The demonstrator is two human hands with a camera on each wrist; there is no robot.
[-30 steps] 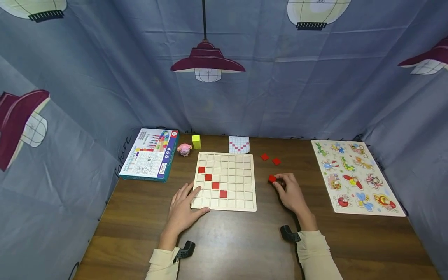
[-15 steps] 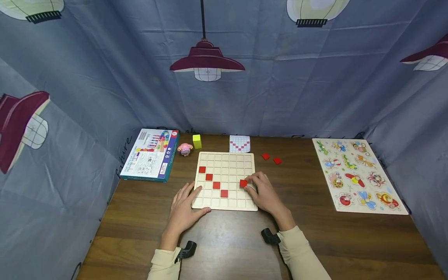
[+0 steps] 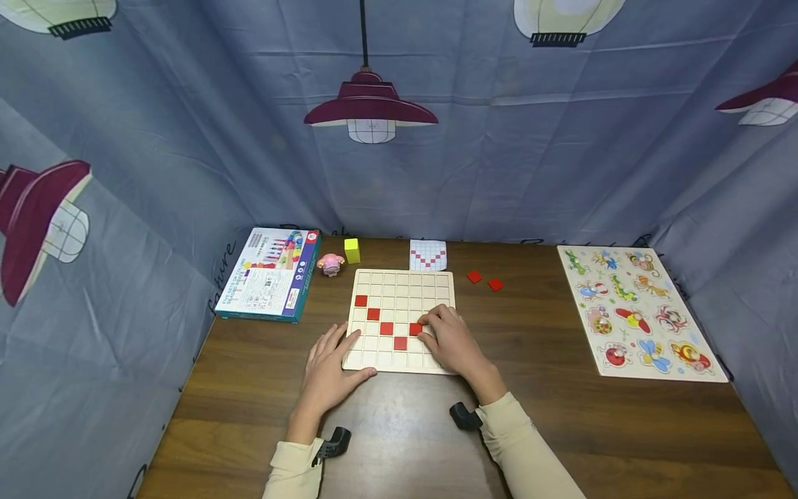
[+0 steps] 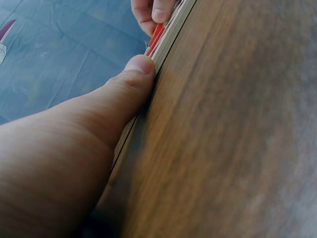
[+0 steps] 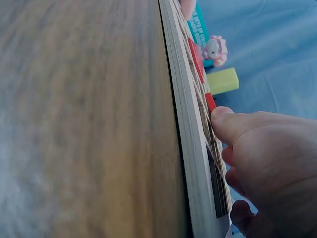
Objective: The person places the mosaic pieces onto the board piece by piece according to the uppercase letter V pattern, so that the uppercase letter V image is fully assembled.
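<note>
A pale wooden grid board [image 3: 430, 287] lies on the brown table. Four would be too many to list, so several red square tiles [image 3: 386, 328] step down across its left half in a diagonal. My right hand [image 3: 455, 343] pinches another red tile [image 3: 415, 329] between thumb and fingers, low over the board's cells, just right of the lowest tile of the diagonal. In the right wrist view the thumb presses at the edge of that tile [image 5: 210, 102]. My left hand [image 3: 327, 374] rests on the board's lower left corner, fingers spread along its left side and thumb at the front edge.
Two loose red tiles [image 3: 485, 281] lie right of the board. Behind it are a pattern card [image 3: 427, 256], a yellow block [image 3: 352, 251] and a small pink figure [image 3: 330, 264]. A box [image 3: 268, 274] stands left, and a picture puzzle board [image 3: 642, 315] lies right.
My right hand has carried the red tile leftward from the table at the board's right onto the grid. The left hand has stayed at the board's corner.
</note>
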